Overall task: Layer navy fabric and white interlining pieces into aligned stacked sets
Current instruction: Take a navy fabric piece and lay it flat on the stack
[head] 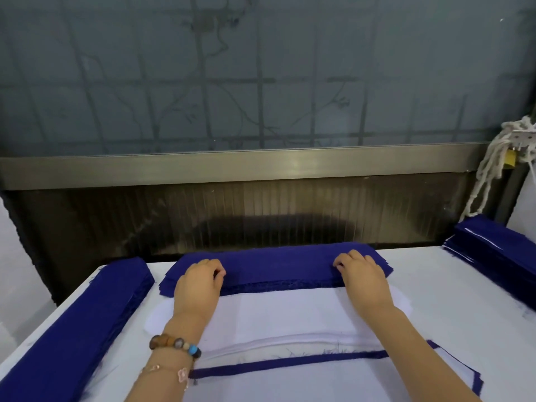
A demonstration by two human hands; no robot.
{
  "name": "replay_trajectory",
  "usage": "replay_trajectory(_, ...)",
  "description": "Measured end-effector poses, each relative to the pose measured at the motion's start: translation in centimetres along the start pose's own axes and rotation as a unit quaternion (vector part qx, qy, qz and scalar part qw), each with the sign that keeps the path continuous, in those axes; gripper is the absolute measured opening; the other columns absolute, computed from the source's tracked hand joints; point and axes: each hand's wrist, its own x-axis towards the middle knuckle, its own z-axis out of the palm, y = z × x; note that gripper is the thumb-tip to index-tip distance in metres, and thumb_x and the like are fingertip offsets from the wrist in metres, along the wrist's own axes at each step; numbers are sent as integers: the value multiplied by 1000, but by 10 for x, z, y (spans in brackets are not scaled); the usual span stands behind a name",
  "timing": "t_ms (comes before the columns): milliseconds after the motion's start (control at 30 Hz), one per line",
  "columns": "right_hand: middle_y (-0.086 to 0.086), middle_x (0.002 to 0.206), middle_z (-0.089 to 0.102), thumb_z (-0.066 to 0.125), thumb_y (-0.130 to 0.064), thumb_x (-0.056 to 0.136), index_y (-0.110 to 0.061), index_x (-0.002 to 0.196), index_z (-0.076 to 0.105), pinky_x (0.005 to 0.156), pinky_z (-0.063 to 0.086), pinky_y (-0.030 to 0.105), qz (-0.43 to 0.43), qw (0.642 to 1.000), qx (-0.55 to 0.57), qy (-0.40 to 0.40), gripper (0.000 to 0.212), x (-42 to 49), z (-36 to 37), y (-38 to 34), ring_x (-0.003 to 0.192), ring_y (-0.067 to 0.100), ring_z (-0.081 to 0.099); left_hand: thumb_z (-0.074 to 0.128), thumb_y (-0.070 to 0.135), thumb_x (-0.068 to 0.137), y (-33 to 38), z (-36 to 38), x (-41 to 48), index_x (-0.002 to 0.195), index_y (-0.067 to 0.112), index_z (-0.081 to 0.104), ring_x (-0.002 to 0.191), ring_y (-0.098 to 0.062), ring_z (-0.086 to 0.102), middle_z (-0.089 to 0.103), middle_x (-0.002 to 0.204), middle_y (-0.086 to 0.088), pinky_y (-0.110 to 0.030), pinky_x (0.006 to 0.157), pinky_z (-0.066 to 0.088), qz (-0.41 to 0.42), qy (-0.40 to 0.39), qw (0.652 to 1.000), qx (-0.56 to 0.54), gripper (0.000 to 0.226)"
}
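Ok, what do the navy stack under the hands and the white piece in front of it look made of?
Navy stack: woven cloth, matte, apparently; its near cut edge frays into loose threads. White piece: thin, smooth, flat sheet, probably interlining; weave too fine to tell. Both hands, left and right, rest on the stack.

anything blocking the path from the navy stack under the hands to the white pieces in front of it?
Nothing visible. Both hands, left hand and right hand, rest on the navy stack, and the white interlining lies directly in front of it with bare surface between. The side piles sit off to the left and right.
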Motion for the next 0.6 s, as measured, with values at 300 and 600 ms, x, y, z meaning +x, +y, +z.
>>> replay_trajectory(300, -2, 98, 59, 61, -24, 92, -22, 92, 62, 76, 41, 26, 34, 990, 112, 80, 3, -2, 7, 8, 95, 17, 48, 68, 18, 88, -18, 9, 4, 103, 22, 69, 98, -18, 59, 67, 99, 3, -42, 88, 50, -54, 63, 992, -99, 15)
replay_trajectory(600, 13, 118, 53, 53, -50, 91, -10, 120, 56, 87, 42, 40, 222, 973, 40, 57, 49, -1, 10, 14, 107, 30, 48, 50, 38, 97, -22, 11, 1, 122, -4, 53, 112, -41, 47, 56, 120, -25, -47, 91, 41, -258, 83, 962, 7, 48)
